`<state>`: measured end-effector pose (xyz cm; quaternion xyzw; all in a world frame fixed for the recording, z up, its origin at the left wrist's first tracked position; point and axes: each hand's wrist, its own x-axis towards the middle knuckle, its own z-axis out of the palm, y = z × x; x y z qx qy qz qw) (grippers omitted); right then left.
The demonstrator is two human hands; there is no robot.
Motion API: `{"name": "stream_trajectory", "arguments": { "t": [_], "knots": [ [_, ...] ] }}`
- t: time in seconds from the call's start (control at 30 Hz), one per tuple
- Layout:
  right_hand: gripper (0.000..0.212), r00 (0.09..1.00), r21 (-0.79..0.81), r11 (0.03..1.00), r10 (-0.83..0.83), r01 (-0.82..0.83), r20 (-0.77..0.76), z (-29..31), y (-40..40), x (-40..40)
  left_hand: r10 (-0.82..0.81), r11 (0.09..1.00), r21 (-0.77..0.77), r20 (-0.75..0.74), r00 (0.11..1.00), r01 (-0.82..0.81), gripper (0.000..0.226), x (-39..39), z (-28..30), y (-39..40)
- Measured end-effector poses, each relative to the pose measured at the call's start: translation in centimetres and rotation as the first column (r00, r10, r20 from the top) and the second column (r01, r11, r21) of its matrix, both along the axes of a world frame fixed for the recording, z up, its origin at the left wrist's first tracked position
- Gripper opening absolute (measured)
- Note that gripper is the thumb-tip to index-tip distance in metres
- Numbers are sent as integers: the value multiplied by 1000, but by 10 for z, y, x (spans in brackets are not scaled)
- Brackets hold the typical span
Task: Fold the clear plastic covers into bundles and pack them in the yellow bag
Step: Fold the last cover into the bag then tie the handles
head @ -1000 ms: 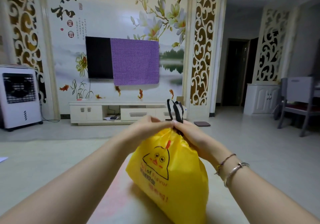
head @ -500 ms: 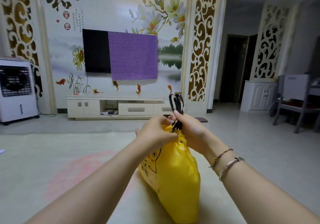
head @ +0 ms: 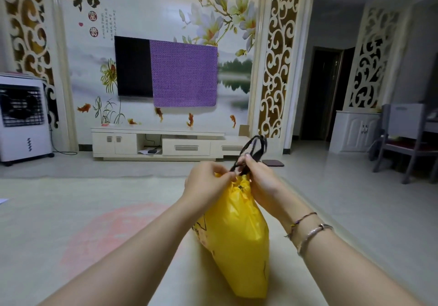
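A full yellow bag [head: 237,234] stands on the pale surface in front of me, its mouth gathered tight. My left hand [head: 206,185] pinches the bunched top of the bag from the left. My right hand [head: 262,182] grips the black drawstring cords [head: 254,147], whose loops stick up above my fingers. No clear plastic covers show; whatever is in the bag is hidden.
A pale mat with a faint pink patch [head: 113,230] spreads to the left. Beyond it stand a white TV cabinet [head: 156,143], a white air cooler [head: 22,118] at far left, and a grey chair [head: 407,140] at right. A dark flat pad [head: 273,162] lies on the floor.
The bag has turned so its printed side faces left and its top is drawn narrower. Both hands stay at the mouth, the right one still holding the cords.
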<state>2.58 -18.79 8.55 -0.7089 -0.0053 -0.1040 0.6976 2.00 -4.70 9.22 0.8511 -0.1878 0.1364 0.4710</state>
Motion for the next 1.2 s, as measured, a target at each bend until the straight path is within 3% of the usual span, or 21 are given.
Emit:
{"name": "stream_trajectory", "arguments": {
  "t": [0.07, 0.17, 0.27, 0.43, 0.47, 0.53, 0.63, 0.73, 0.9, 1.03, 1.2],
  "knots": [
    [39, 999, 64, 997, 33, -33, 4, 0, 1, 0, -40, 980, -198, -65, 997, 27, 26, -2, 2, 1],
    [41, 993, 376, 920, 87, -108, 74, -1, 11, -6, -69, 921, -390, -135, 988, 11, 27, -4, 4, -4],
    [46, 995, 511, 858, 4, -55, 101, -13, 13, 6, -91, 850, -525, -229, 969, -44, 18, 0, -2, -11],
    [38, 991, 747, 665, -90, -16, 101, -16, 10, 26, -243, 617, -780, -313, 918, -103, 19, 20, -11, -7],
    [36, 988, 744, 667, -87, -38, 129, -14, 11, 28, -280, 580, -808, -314, 907, -101, 19, 23, -12, -6],
    [34, 977, 631, 773, -74, -72, 201, -13, 13, 31, -301, 573, -813, -325, 897, -102, 17, 29, -12, -7],
    [47, 965, 294, 948, 43, -120, 257, -15, 16, 30, -276, 617, -779, -344, 897, -109, 20, 38, -14, -7],
    [58, 954, 196, 957, 160, -212, 253, -16, 14, 28, -245, 674, -732, -350, 904, -101, 21, 39, -17, -3],
    [29, 938, -218, 976, 52, 25, 343, -13, 17, 23, -114, 852, -523, -196, 974, -5, 23, 32, -18, -10],
    [39, 929, -148, 986, 126, -79, 347, -14, 16, 21, -89, 912, -409, -129, 988, 29, 31, 31, -18, -6],
    [28, 957, -138, 986, 123, -88, 263, -13, 12, 24, -194, 928, -342, -101, 976, 149, 31, 29, -12, 8]
  ]
}}
